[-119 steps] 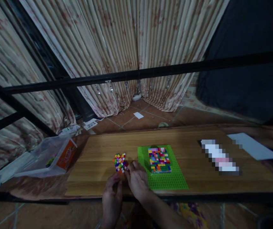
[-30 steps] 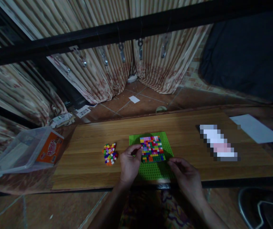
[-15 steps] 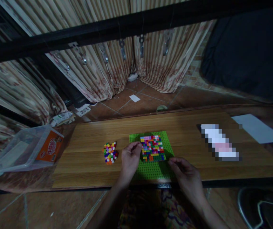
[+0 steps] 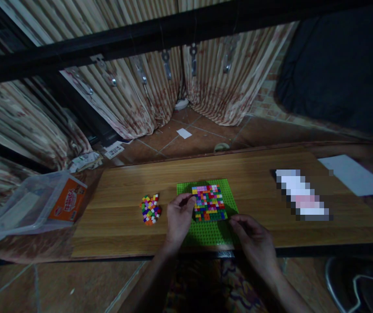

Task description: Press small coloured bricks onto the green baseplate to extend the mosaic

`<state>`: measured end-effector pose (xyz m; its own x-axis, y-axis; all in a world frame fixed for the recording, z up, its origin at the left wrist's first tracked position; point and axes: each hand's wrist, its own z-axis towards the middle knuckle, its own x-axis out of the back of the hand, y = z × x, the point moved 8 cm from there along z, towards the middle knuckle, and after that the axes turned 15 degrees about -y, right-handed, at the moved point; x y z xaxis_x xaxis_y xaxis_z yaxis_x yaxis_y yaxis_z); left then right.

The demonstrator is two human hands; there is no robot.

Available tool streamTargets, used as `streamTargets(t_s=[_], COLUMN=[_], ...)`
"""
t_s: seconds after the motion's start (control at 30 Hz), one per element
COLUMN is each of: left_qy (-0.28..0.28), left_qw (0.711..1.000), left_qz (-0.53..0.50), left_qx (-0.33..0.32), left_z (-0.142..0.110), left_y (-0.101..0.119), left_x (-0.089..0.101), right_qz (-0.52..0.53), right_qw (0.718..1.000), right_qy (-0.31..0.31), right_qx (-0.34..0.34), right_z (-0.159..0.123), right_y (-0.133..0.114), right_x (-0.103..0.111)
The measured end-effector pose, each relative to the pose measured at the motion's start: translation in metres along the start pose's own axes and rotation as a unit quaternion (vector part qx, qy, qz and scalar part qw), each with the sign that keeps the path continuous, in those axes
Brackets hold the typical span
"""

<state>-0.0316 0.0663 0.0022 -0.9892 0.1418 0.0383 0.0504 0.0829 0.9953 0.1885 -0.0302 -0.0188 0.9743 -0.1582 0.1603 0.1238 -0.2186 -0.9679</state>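
Observation:
A green baseplate [image 4: 206,232] lies on the wooden table [image 4: 124,230] near its front edge. A patch of many-coloured small bricks [image 4: 209,202] covers its far half. My left hand [image 4: 177,219] rests on the plate's left side, thumb and forefinger pinched at the left edge of the brick patch. What they pinch is too small and dim to name. My right hand [image 4: 253,241] sits at the plate's front right corner with its fingers curled together. A pile of loose coloured bricks [image 4: 150,209] lies to the left of my left hand.
A clear plastic box with an orange label [image 4: 36,204] sits off the table's left end. A blurred white object [image 4: 302,195] and a white sheet [image 4: 355,174] lie on the right. A black bar [image 4: 140,37] crosses overhead, with curtains and tiled floor behind.
Four seconds ago both hands were at the loose brick pile; they now sit at the baseplate. Over the last second they have hardly moved.

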Motion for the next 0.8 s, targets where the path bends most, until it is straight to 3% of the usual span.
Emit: streamTargets(t_s=[0.33,0.63,0.8], left_qy=[0.020,0.010,0.026], left_qw=[0.999,1.000,0.999], left_qz=[-0.025,-0.016,0.011], left_qx=[0.002,-0.012,-0.037], left_z=[0.000,-0.001,-0.017], left_y=[-0.002,0.001,0.005], left_x=[-0.002,-0.001,0.017], right_qz=[-0.028,-0.033,-0.048], right_qw=[0.999,0.999,0.999], right_qy=[-0.004,-0.007,-0.012], right_qx=[-0.021,0.018,0.014], right_z=[0.002,0.003,0.002], right_y=[0.003,-0.002,-0.003], right_x=[-0.001,-0.001,0.000])
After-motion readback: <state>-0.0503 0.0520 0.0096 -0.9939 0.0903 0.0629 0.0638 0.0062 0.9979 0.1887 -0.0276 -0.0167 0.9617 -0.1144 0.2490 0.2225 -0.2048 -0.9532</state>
